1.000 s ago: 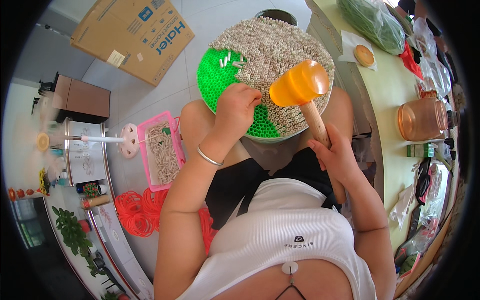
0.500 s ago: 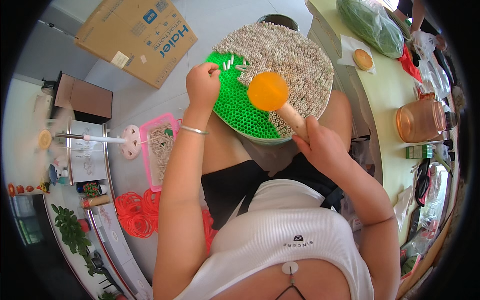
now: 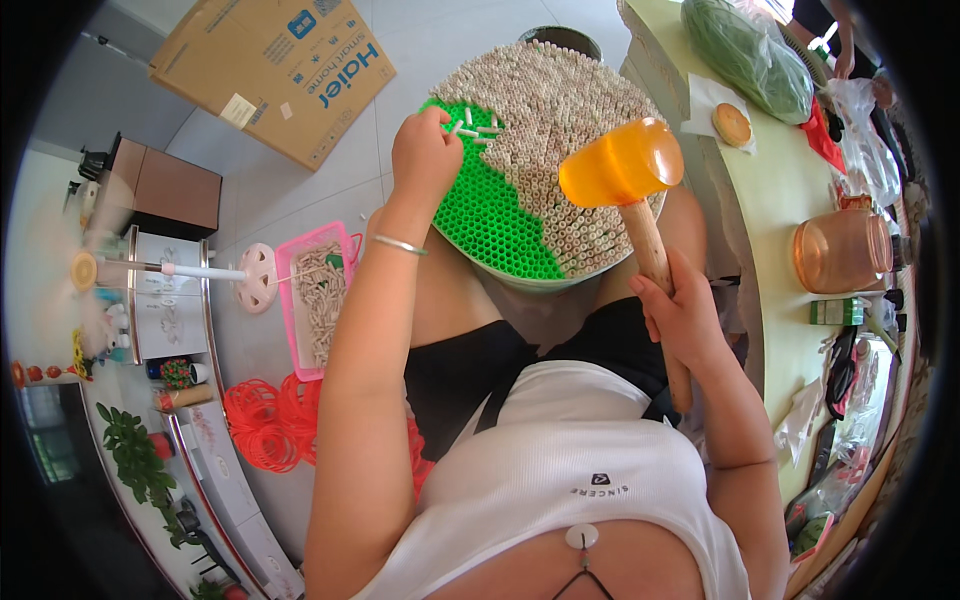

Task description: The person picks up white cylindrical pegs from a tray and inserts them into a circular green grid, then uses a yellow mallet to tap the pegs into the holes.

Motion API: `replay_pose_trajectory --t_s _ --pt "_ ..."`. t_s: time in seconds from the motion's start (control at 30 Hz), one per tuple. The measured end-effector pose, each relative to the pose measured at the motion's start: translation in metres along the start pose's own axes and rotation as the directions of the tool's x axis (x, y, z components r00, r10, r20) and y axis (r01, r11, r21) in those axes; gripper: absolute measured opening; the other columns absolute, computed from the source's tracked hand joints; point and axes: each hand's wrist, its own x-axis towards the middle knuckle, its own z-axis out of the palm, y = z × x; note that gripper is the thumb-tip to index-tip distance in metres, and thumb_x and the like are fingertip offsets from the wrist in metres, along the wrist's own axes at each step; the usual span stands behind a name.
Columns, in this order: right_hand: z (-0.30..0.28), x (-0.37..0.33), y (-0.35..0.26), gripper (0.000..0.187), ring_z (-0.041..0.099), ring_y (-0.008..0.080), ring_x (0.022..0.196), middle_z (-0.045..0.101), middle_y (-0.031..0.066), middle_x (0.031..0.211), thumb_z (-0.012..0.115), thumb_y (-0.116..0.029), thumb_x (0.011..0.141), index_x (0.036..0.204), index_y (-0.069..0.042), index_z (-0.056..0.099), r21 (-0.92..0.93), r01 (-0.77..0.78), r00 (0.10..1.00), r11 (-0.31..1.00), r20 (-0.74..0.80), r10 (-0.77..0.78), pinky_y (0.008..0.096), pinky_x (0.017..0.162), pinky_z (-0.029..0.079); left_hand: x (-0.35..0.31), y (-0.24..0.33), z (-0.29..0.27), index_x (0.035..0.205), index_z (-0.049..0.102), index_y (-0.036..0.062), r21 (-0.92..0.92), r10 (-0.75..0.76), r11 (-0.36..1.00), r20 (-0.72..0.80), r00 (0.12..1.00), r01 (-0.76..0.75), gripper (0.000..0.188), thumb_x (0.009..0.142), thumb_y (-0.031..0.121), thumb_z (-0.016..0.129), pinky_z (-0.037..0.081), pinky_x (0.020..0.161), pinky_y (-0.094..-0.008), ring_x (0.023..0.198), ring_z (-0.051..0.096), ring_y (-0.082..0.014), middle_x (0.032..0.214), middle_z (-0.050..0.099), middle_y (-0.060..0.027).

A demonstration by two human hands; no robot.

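Observation:
My right hand (image 3: pixel 682 312) is wrapped round the wooden handle of a mallet with a translucent orange head (image 3: pixel 622 164). The mallet head is raised over the right part of a round board (image 3: pixel 490 225) of green tubular holes resting over my lap. Pale hollow pegs (image 3: pixel 570 95) stand packed in its far and right parts, while green holes show bare at the left. My left hand (image 3: pixel 428 158) is closed at the board's far left edge, a short white peg (image 3: pixel 457 128) at its fingertips. Several loose white pegs (image 3: pixel 487 129) lie on the green holes beside it.
A pink basket (image 3: pixel 291 318) of pale pegs stands on the floor at left, near coiled red tubing (image 3: pixel 262 425) and a white fan-like stand (image 3: pixel 257 277). A cardboard box (image 3: pixel 270 75) lies at far left. The right-hand table holds a bagged green vegetable (image 3: pixel 745 60) and an amber jar (image 3: pixel 840 250).
The mallet has swung up and right, its head turning sideways and its handle now more upright. My left hand has shifted slightly right and up, closer to the loose pegs.

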Motion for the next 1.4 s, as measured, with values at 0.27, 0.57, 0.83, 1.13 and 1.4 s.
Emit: replay_pose_trajectory --t_s 0.27,0.57,0.83,1.13,1.4 --pt "0.002 -0.003 0.012 0.024 0.047 0.0066 0.049 0.052 -0.0007 0.069 0.068 -0.019 0.096 0.106 -0.002 0.053 0.007 -0.046 0.998 0.999 0.04 0.046 0.0244 0.044 0.041 -0.062 0.058 -0.048 0.093 0.064 0.0025 -0.224 0.091 0.973 0.15 0.985 -0.056 0.015 0.079 0.002 0.07 0.051 0.067 -0.036 0.074 0.061 -0.0246 0.084 0.063 -0.01" --pt "0.002 -0.001 0.01 0.025 0.048 0.0071 0.048 0.054 0.0001 0.069 0.069 -0.019 0.096 0.102 -0.001 0.053 0.0 -0.018 0.999 1.0 0.04 0.018 0.0246 0.044 0.041 -0.098 0.086 -0.029 0.097 0.072 0.0033 -0.536 0.032 0.843 0.152 0.988 0.055 0.014 0.083 0.0 0.071 0.051 0.072 -0.0291 0.078 0.066 -0.0162 0.084 0.07 -0.0064" --pt "0.002 0.001 0.014 0.025 0.05 0.0085 0.047 0.054 0.0017 0.068 0.07 -0.019 0.095 0.099 -0.001 0.052 -0.018 0.007 0.999 1.0 0.037 -0.006 0.0261 0.043 0.042 -0.096 0.091 -0.02 0.088 0.071 0.0024 -0.34 0.199 0.924 0.043 0.979 -0.172 0.009 0.08 0.003 0.072 0.052 0.069 -0.0365 0.078 0.067 -0.0296 0.083 0.07 -0.0125" --pt "-0.003 -0.007 0.002 0.029 0.054 0.0161 0.05 0.055 0.007 0.066 0.072 -0.02 0.093 0.096 -0.001 0.052 -0.146 0.064 0.997 0.987 0.04 -0.059 0.0349 0.048 0.045 -0.082 0.097 -0.029 0.088 0.069 0.0025 -0.311 0.165 0.944 0.166 0.972 -0.108 0.009 0.079 0.005 0.07 0.051 0.066 -0.0425 0.074 0.064 -0.0336 0.079 0.066 -0.0145" --pt "0.005 -0.002 -0.002 0.035 0.061 0.0469 0.073 0.062 0.0233 0.075 0.071 -0.024 0.091 0.1 -0.002 0.046 -0.559 0.401 0.898 0.726 0.082 -0.433 0.0522 0.062 0.047 -0.035 0.046 -0.046 0.09 0.073 0.0023 -0.127 -0.085 0.987 0.076 0.993 0.094 0.011 0.082 0.01 0.072 0.053 0.067 -0.0349 0.071 0.069 -0.0263 0.082 0.072 -0.0126"
